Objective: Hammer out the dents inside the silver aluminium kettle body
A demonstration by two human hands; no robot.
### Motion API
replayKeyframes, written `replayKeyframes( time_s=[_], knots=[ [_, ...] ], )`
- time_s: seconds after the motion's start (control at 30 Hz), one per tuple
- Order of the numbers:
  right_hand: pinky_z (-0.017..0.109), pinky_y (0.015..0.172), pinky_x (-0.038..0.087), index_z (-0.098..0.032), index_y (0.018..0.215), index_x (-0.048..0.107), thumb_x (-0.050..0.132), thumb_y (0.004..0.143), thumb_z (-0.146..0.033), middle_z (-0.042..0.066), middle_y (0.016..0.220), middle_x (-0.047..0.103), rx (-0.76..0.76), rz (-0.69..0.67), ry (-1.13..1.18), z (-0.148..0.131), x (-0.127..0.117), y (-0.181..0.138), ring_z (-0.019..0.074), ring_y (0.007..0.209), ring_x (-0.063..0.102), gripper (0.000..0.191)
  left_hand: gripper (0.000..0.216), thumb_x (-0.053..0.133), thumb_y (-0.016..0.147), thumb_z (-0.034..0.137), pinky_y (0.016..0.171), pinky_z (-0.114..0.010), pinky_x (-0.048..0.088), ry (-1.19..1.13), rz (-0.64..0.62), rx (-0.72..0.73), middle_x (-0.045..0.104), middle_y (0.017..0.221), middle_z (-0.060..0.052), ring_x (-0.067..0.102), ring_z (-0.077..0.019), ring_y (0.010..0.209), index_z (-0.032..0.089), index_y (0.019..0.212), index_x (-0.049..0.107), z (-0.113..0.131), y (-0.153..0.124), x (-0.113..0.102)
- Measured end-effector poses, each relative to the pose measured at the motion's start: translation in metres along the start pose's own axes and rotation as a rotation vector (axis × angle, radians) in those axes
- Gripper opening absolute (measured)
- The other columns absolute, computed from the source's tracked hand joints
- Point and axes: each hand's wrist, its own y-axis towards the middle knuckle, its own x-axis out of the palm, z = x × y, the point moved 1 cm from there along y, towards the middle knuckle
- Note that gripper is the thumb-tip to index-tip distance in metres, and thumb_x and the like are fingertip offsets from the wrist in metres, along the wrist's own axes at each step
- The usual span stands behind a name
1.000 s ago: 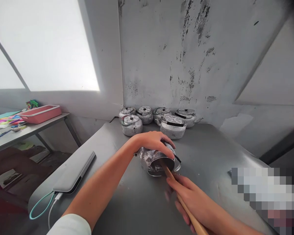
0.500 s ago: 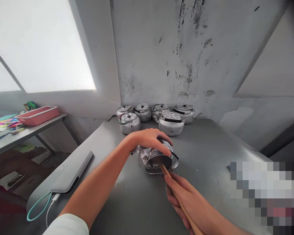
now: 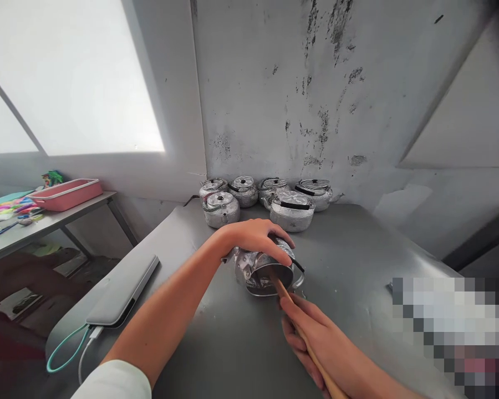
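A dented silver metal kettle point(image 3: 242, 272) lies tipped on the table, its round mouth turned toward me. My left hand point(image 3: 258, 238) is curved over its upper side, gripping it from above with the thumb near the rim. In my right hand point(image 3: 310, 335) is a long wooden stick point(image 3: 281, 288), fingers wrapped around it. The stick's far end goes into the kettle's mouth, where its tip is hidden. Beside the mouth, on the right, a black-gripped handle point(image 3: 298, 265) shows partly.
Several silver kettles point(image 3: 291, 216) stand at the back of the grey table point(image 3: 233, 349) against a stained wall. A grey power bank point(image 3: 122, 293) with cables lies left. Further left, another table holds a pink tray point(image 3: 66, 195). A blurred-out patch covers the lower right.
The view has shifted very slightly. My hands, the kettle and the wooden stick keep almost the same positions.
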Motion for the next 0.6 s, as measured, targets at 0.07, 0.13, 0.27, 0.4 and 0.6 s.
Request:
replayKeyframes(
  time_s=[0.07,0.13,0.27,0.4,0.6],
  knots=[
    [0.012,0.022,0.03,-0.026,0.098,0.046,0.035,0.099,-0.053,-0.011,0.058,0.039,0.023,0.007,0.015,-0.002,0.0,0.0,0.004,0.029,0.034,0.03,0.057,0.072,0.07,0.058,0.09,-0.028,0.045,0.002,0.002,-0.002,0.066,0.121,0.002,0.059,-0.0237,0.11,0.033,0.12,0.069,0.0,0.0,0.0],
    [0.013,0.021,0.03,-0.026,0.101,0.047,0.036,0.099,-0.055,-0.011,0.057,0.04,0.019,0.003,0.033,-0.001,-0.003,0.002,0.0044,0.028,0.034,0.031,0.056,0.072,0.07,0.058,0.089,-0.028,0.045,0.005,0.006,-0.002,0.066,0.12,0.002,0.06,-0.0229,0.108,0.033,0.12,0.069,0.0,0.0,0.0],
    [0.013,0.02,0.029,-0.026,0.102,0.047,0.04,0.096,-0.058,-0.011,0.054,0.041,-0.005,-0.033,0.07,0.005,-0.01,0.009,0.0056,0.027,0.035,0.033,0.055,0.072,0.07,0.058,0.089,-0.028,0.044,0.012,0.006,0.003,0.066,0.119,0.004,0.06,-0.0223,0.108,0.035,0.119,0.069,-0.001,0.0,0.0],
    [0.014,0.02,0.032,-0.025,0.101,0.048,0.042,0.095,-0.058,-0.011,0.053,0.042,-0.025,-0.049,0.087,0.003,-0.012,0.009,0.0059,0.026,0.035,0.034,0.056,0.071,0.07,0.06,0.089,-0.028,0.044,0.004,0.006,0.006,0.066,0.12,0.003,0.059,-0.0232,0.11,0.034,0.119,0.069,-0.001,-0.001,0.0],
    [0.015,0.024,0.035,-0.022,0.104,0.053,0.034,0.097,-0.046,-0.005,0.062,0.055,0.026,0.004,0.02,-0.012,-0.014,-0.002,0.0064,0.03,0.041,0.032,0.057,0.071,0.07,0.059,0.092,-0.028,0.044,0.01,0.008,0.006,0.065,0.123,0.003,0.058,-0.0239,0.113,0.033,0.121,0.068,-0.001,-0.001,0.0]
  ],
)
